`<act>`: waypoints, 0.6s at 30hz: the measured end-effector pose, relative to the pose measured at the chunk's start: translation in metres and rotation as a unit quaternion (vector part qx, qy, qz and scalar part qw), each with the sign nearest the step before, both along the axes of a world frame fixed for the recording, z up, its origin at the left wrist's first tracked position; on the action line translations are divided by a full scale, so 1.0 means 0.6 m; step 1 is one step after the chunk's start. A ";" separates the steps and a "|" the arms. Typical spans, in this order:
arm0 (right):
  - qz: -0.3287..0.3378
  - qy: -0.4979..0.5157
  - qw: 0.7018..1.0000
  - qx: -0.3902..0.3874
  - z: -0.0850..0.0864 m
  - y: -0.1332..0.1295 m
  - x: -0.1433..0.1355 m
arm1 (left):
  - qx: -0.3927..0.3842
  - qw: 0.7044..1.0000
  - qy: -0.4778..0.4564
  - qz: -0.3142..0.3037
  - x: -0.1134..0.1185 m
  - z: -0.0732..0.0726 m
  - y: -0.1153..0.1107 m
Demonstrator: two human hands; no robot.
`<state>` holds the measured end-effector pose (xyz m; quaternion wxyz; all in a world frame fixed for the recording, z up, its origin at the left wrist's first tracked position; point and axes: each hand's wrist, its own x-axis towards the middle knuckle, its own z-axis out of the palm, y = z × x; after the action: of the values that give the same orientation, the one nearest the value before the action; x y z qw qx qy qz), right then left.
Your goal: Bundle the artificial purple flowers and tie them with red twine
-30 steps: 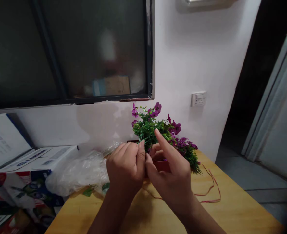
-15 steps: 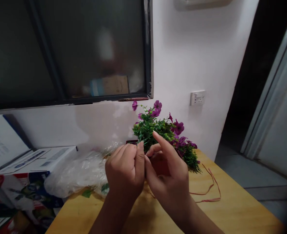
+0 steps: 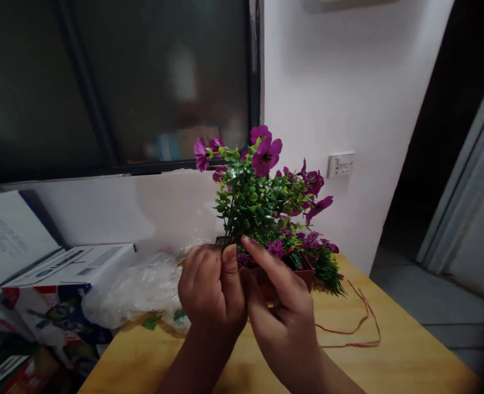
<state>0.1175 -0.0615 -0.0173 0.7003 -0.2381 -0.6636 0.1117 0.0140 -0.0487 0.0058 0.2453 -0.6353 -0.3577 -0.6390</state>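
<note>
My left hand (image 3: pixel 211 284) is closed round the stems of a bunch of purple artificial flowers (image 3: pixel 250 205), which stands upright above the fist with small green leaves. Pressed against its right side is my right hand (image 3: pixel 283 306), thumb and fingers bent together and the forefinger tip close to my left thumb at the stems. Whatever the right fingers pinch is hidden. Behind the hands sits a reddish planter box (image 3: pixel 305 278) holding more purple flowers and grassy greenery (image 3: pixel 324 268), partly covered by my right hand.
On the wooden table (image 3: pixel 406 345), a crumpled clear plastic bag (image 3: pixel 139 290) lies left of my hands, with loose green leaves (image 3: pixel 149 323). Thin reddish string (image 3: pixel 363 314) curls at the right. Printed cartons (image 3: pixel 61 295) stand at the left, and a wall with a socket (image 3: pixel 341 164) rises behind.
The flower bunch has come up higher and nearer, its blooms now larger and more upright above my hands. My right forefinger has bent down toward my left thumb. The view has shifted slightly.
</note>
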 end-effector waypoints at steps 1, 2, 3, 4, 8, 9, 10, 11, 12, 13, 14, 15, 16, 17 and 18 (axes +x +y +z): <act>0.019 0.009 0.999 -0.027 0.001 -0.001 0.000 | -0.007 1.000 -0.003 -0.004 0.001 0.000 0.001; 0.040 0.022 0.997 -0.054 0.002 -0.001 0.000 | -0.015 1.000 -0.006 -0.009 0.002 -0.001 0.002; 0.060 0.038 0.994 -0.080 0.003 -0.002 0.000 | -0.024 1.000 -0.007 -0.015 0.002 -0.001 0.003; 0.077 0.057 0.990 -0.102 0.004 -0.002 0.000 | -0.034 0.999 -0.006 -0.022 0.003 -0.002 0.004; 0.099 0.100 0.980 -0.143 0.006 0.001 -0.001 | -0.099 0.992 -0.031 -0.072 0.007 -0.001 0.004; 0.093 0.100 0.980 -0.148 0.006 0.001 -0.001 | -0.121 0.988 -0.047 -0.087 0.008 0.000 0.003; 0.084 0.097 0.980 -0.151 0.005 0.001 0.000 | -0.141 0.983 -0.062 -0.100 0.009 0.002 0.002; 0.074 0.094 0.981 -0.155 0.005 0.001 0.002 | -0.158 0.978 -0.076 -0.111 0.010 0.004 0.001; 0.063 0.093 0.981 -0.158 0.005 0.001 0.004 | -0.172 0.974 -0.088 -0.120 0.011 0.005 0.001; 0.054 0.092 0.981 -0.160 0.006 0.000 0.006 | -0.185 0.970 -0.097 -0.127 0.012 0.006 0.001; 0.046 0.092 0.982 -0.161 0.007 0.000 0.009 | -0.200 0.965 -0.105 -0.133 0.013 0.006 0.001; 0.041 0.091 0.982 -0.161 0.008 0.000 0.011 | -0.217 0.959 -0.116 -0.140 0.013 0.005 0.002; 0.038 0.088 0.983 -0.159 0.009 0.000 0.014 | -0.235 0.951 -0.129 -0.152 0.013 0.003 0.003; 0.037 0.084 0.984 -0.155 0.011 0.001 0.016 | -0.256 0.940 -0.145 -0.174 0.014 0.001 0.004; 0.038 0.081 0.985 -0.149 0.012 0.003 0.018 | -0.280 0.924 -0.166 -0.203 0.014 -0.001 0.005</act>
<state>0.1284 -0.0599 -0.0099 0.7036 -0.3044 -0.5896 0.2543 0.0226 -0.0456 0.0055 -0.1404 -0.6223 -0.4205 -0.6452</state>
